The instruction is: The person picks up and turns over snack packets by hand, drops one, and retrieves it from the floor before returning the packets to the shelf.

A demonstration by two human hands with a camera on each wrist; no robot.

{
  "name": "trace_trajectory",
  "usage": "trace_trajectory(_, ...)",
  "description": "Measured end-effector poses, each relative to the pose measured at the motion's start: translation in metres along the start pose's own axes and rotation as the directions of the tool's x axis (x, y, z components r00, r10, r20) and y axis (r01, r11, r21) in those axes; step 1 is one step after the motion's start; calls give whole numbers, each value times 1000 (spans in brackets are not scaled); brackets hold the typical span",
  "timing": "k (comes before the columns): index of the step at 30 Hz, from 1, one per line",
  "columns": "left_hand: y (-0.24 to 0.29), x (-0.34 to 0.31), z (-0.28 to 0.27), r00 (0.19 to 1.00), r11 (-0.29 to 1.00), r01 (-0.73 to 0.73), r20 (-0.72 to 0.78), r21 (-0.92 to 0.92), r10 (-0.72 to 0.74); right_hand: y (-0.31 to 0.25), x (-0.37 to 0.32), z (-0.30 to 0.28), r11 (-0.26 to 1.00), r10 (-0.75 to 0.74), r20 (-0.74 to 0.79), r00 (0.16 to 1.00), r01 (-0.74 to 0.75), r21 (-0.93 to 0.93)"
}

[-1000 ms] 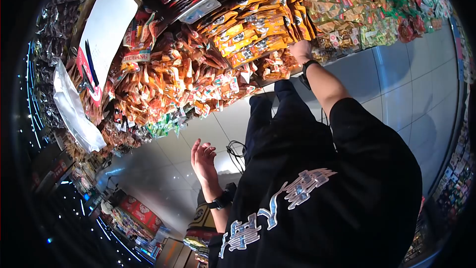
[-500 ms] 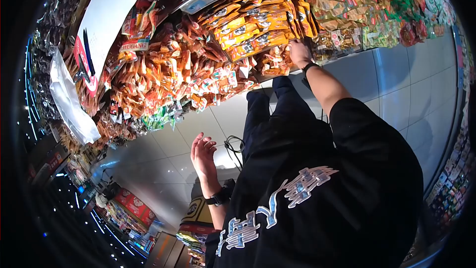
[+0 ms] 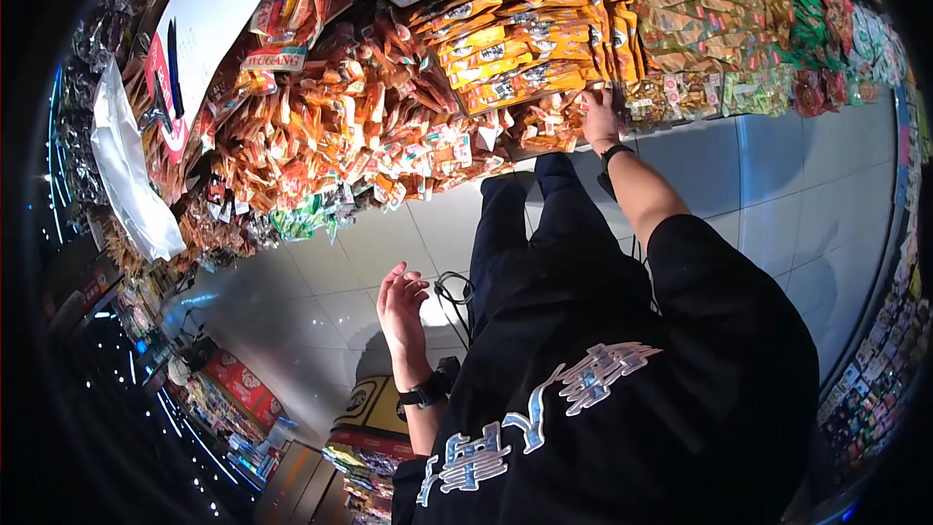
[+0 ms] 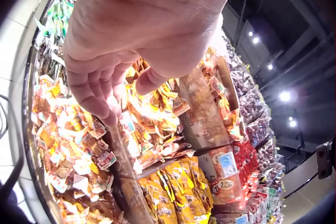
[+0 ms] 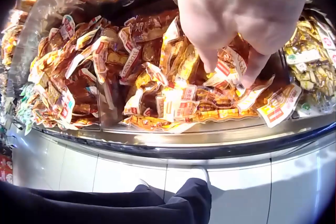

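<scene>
My right hand (image 3: 601, 119) reaches into the bin in front of me, below the stacked yellow snack bags (image 3: 525, 49). In the right wrist view its thumb and fingers pinch a small snack packet (image 5: 227, 70) with a red and white label. Similar loose packets (image 5: 152, 85) lie around and under it. My left hand (image 3: 400, 311) hangs away from the display in the head view, fingers loosely curled, holding nothing. The left wrist view shows that hand (image 4: 131, 35) in front of the brown and yellow packets (image 4: 68, 145), which stand farther off.
A white board (image 3: 228, 15) with a black pen (image 3: 175, 68) lies at the left of the display, beside a white sheet (image 3: 131, 170). Clear dividers part the bins. A rail (image 5: 220, 148) edges the front bin. Black cables (image 3: 452, 297) hang near my legs above the tiled floor (image 3: 379, 243).
My right hand has drawn slightly down from the edge of the yellow bags to the packets below. The left hand stays about where it was, and the head view has shifted slightly.
</scene>
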State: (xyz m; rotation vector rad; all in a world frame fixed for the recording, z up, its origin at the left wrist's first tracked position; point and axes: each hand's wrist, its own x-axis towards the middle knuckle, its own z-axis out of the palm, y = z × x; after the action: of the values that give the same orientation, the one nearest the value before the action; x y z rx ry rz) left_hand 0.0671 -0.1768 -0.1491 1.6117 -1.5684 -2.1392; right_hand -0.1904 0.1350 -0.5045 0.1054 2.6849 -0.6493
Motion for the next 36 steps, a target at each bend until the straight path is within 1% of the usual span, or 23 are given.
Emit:
trace_trajectory(2,-3,-2,-1,1000,1000,29,-10,10,-28,2,-2,-2,1000,-2,18,1000,3,-14)
trace_trajectory(3,-4,-1,-2,999,999,37,-3,11,-37,2,-4,-3,1000,-28,-55,998,28,13)
trace_trajectory(6,-9,2,-7,999,999,37,36,2,-37,8,0,-9,999,14,-40,999,-13,38)
trace_trajectory(10,-7,5,-6,993,1000,7,116,-11,-5,7,-6,-31,973,62,-173,983,-20,231)
trace_trajectory(11,-7,7,-8,991,1000,4,132,-18,-2,5,-10,-36,958,132,-156,979,-86,273)
trace_trajectory(15,-3,8,-22,982,999,-23,188,-44,31,6,-22,-46,883,198,-302,932,-36,468)
trace_trajectory(16,-3,8,-30,981,998,-30,191,-48,38,5,-29,-51,816,213,-299,930,-1,578)
trace_trajectory(18,-2,7,-47,979,998,-39,196,-55,49,6,-42,-64,785,234,-251,939,-30,619)
trace_trajectory(19,-1,7,-56,978,997,-51,201,-52,61,10,-46,-62,822,216,-313,925,1,569)
trace_trajectory(20,-2,7,-67,976,997,-61,204,-49,70,6,-56,-68,676,308,-173,935,-87,732)
trace_trajectory(21,-3,4,-78,976,997,-67,205,-47,75,-1,-72,-75,506,304,-83,949,-87,858)
trace_trajectory(22,-5,4,-88,972,997,-67,222,-47,75,-9,-88,-84,314,276,3,961,-93,945)
trace_trajectory(24,-7,5,-105,962,996,-72,261,-52,84,-24,-125,-102,223,249,41,968,-99,970)
trace_trajectory(25,-8,4,-110,953,997,-73,291,-34,80,-23,-138,-104,208,196,81,977,-122,970)
trace_trajectory(26,-8,5,-115,943,997,-80,323,-17,81,-20,-150,-107,159,194,147,970,-179,971)
trace_trajectory(28,-4,3,-116,913,994,-96,401,43,70,-39,-186,-129,131,112,224,968,-238,962)
trace_trajectory(30,-2,2,-115,864,985,-125,501,117,50,-69,-224,-154,124,28,218,975,-220,968)
trace_trajectory(31,0,1,-113,818,983,-133,574,130,35,-89,-243,-166,120,-19,219,975,-216,969)
trace_trajectory(32,2,1,-111,770,979,-146,637,142,23,-114,-263,-179,104,-67,173,983,-166,981)
trace_trajectory(33,6,-3,-107,737,977,-125,675,171,-23,-136,-279,-189,188,-187,125,974,-89,978)
trace_trajectory(34,5,0,-104,691,980,-101,721,170,-54,-157,-292,-198,259,-311,89,946,-6,966)
trace_trajectory(35,10,-4,-98,645,981,-105,762,164,-59,-178,-302,-208,413,-421,-9,907,201,888)
trace_trajectory(36,16,-9,-90,598,982,-107,799,158,-64,-199,-312,-218,517,-541,-82,837,407,753)
